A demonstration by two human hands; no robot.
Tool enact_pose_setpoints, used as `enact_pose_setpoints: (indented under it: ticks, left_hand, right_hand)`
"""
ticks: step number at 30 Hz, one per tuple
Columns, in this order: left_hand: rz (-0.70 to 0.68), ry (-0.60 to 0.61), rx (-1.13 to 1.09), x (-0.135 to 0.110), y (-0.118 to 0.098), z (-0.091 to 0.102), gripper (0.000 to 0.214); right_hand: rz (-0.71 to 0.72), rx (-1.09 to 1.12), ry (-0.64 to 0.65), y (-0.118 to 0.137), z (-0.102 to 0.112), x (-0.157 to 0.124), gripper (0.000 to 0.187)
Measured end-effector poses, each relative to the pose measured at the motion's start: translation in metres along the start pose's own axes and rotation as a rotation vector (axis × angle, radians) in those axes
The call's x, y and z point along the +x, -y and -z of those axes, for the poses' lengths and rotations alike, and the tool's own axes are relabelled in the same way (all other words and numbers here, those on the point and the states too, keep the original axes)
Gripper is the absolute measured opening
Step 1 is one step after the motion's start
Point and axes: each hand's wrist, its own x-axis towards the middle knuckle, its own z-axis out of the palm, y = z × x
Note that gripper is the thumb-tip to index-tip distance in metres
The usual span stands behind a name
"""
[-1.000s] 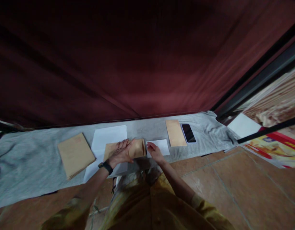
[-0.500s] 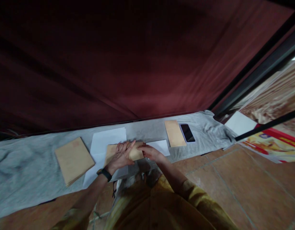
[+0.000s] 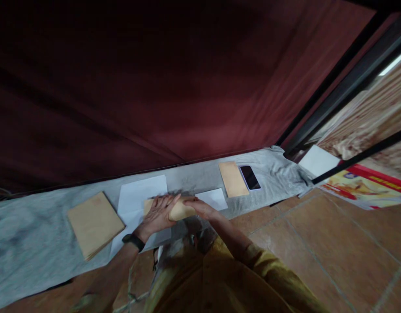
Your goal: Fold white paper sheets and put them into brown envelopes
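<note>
A brown paper envelope [image 3: 181, 210] lies in front of me over white paper, its middle bulging up between my hands. My left hand [image 3: 158, 214], with a dark watch on the wrist, rests flat across its left part, fingers stretched out. At its right end my right hand [image 3: 202, 208] grips the edge; the fingertips are partly hidden. Under the envelope and to its left are white paper sheets [image 3: 143, 186]. A smaller white paper piece [image 3: 215, 198] sticks out beyond my right hand.
A stack of brown envelopes [image 3: 96, 226] sits at left. To the right lie another brown envelope [image 3: 233, 179] and a phone [image 3: 250, 177]. Everything rests on a narrow grey cloth [image 3: 31, 234] before a dark red curtain [image 3: 187, 108]. A black metal bar [image 3: 360, 158] stands at right.
My left hand has flattened over the envelope, its fingers stretching further out. My right hand stays at the right end. The whole view has shifted slightly.
</note>
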Motion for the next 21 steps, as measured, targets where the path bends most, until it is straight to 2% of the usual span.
enact_pose_setpoints:
  ticks: [4,7,9,11,13,15,17,21]
  left_hand:
    - [0.014,-0.008,-0.032,0.001,-0.003,-0.002,0.104]
    - [0.048,-0.022,-0.087,0.001,-0.001,-0.005,0.107]
    - [0.068,-0.024,-0.112,0.0,0.002,-0.007,0.109]
    - [0.076,-0.029,-0.127,-0.001,0.005,-0.01,0.11]
    - [0.078,-0.032,-0.135,-0.003,0.006,-0.014,0.111]
    - [0.075,-0.022,-0.135,-0.004,0.007,-0.017,0.111]
    - [0.072,-0.01,-0.128,-0.004,0.007,-0.019,0.111]
    - [0.068,-0.012,-0.109,-0.005,0.006,-0.018,0.11]
  right_hand:
    - [-0.049,0.119,0.06,0.003,0.007,-0.003,0.023]
    - [-0.047,0.06,0.009,0.002,0.034,-0.012,0.026]
    - [-0.029,-0.026,-0.093,-0.004,0.061,-0.024,0.028]
    - [0.024,-0.379,-0.348,-0.012,0.087,-0.039,0.034]
    - [-0.015,-0.711,-0.52,-0.024,0.104,-0.053,0.041]
    - [-0.086,-0.941,-0.587,-0.035,0.109,-0.061,0.047]
    - [-0.136,-1.078,-0.598,-0.043,0.104,-0.064,0.047]
    - [-0.173,-1.159,-0.607,-0.047,0.091,-0.055,0.04]
